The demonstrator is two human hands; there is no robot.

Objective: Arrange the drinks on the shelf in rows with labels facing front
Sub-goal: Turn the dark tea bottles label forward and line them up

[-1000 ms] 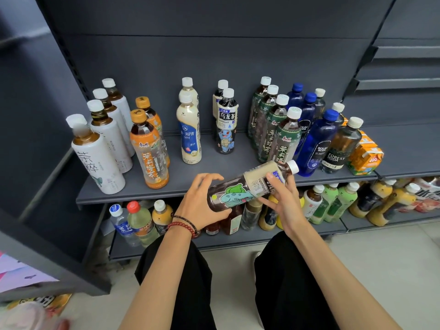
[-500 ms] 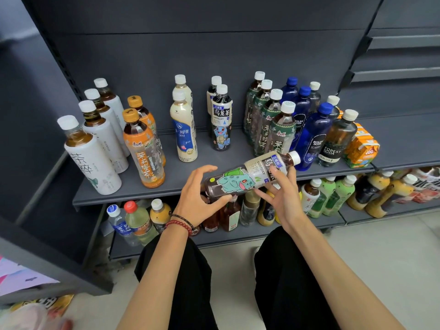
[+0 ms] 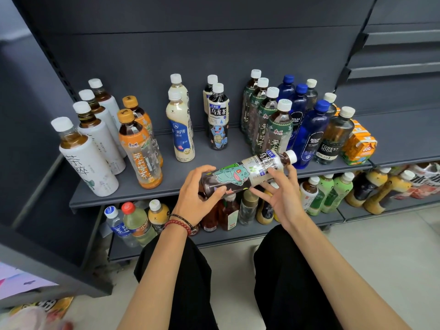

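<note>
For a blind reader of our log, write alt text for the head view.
A person's left hand grips the base of a dark plastic tea bottle with a green cartoon label, held sideways at the front of a grey metal shelf; the right hand touches its upper part with straight fingers. Rows of upright plastic drink bottles stand behind it.

Dark grey metal shelf [image 3: 128, 195] against a matching back panel [image 3: 214, 44], pale floor [image 3: 381, 258] beneath.
</note>
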